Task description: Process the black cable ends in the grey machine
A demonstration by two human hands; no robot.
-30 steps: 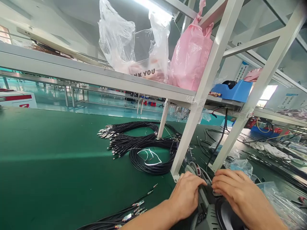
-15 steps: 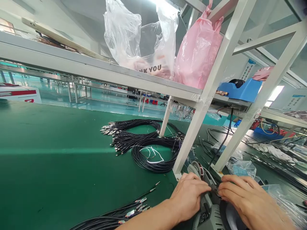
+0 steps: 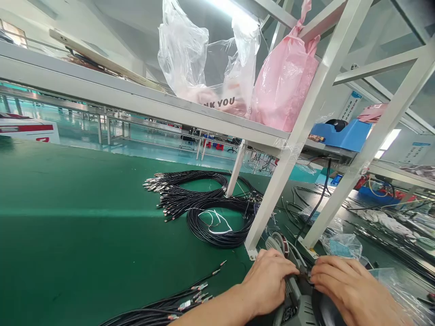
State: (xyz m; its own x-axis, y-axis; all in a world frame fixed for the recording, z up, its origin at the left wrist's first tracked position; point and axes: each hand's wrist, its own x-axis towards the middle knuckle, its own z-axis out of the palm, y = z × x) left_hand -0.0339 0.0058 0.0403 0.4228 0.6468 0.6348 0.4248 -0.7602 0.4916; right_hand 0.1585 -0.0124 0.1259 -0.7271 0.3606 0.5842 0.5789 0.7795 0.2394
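At the lower right, a grey bench machine point(image 3: 299, 309) with a reel point(image 3: 281, 241) at its far end stands on the green table. My left hand point(image 3: 270, 283) lies over its left side, thumb and fingers pressed together at the middle of the machine. What they pinch is too small and too covered to make out. Opposite it, my right hand point(image 3: 346, 283) is curled with its fingertips at the same spot, above a dark round part point(image 3: 319, 303). Whatever lies between the right fingertips is hidden.
Black cables point(image 3: 146, 312) with metal ends lie left of my forearm. Coiled cable bundles point(image 3: 217, 242) rest further back. White shelf posts point(image 3: 272, 199) rise close behind the machine. Plastic bags point(image 3: 343, 246) and more cables lie at the right. A pink bag point(image 3: 285, 81) sits on the shelf.
The view has shifted slightly, so the shelf and bags appear a little further right and lower. Both hands stay at the same place on the machine, with only slight finger movement.
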